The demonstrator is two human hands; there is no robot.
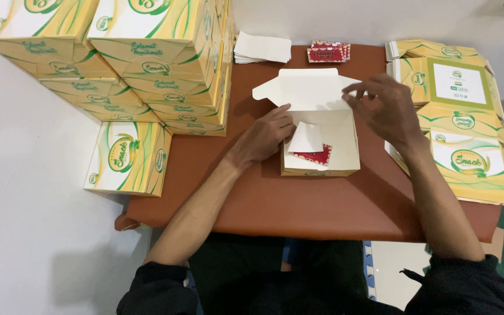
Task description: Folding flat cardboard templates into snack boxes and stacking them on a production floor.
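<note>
Open white box (339, 143) sits mid-surface, lid flap (304, 87) folded back toward the far edge. Brown surface (298, 204) carries everything.

Left hand (266, 137) rests on the box's left wall, fingers reaching inside and touching a folded white paper napkin (305, 139). Whether it pinches the napkin or just presses it, can't tell; fingertips partly hidden by the paper. Red sachet (316, 156) lies under the napkin, only its lower edge showing.

Right hand (383, 108) hovers over the box's right rear corner, fingers loosely curled near the lid edge, thumb and forefinger close together. Contact with the lid unclear; nothing seen held.

Far edge: stack of white napkins (262, 48), next to it a pile of red sachets (328, 52).

Left: stack of closed yellow-green boxes (147, 64), top cut off by the frame, one more box (128, 158) standing beside the surface. Right: flat unfolded box blanks (459, 116), overlapping, count hard to make out.

Person's dark sleeves and lap fill the bottom edge.
</note>
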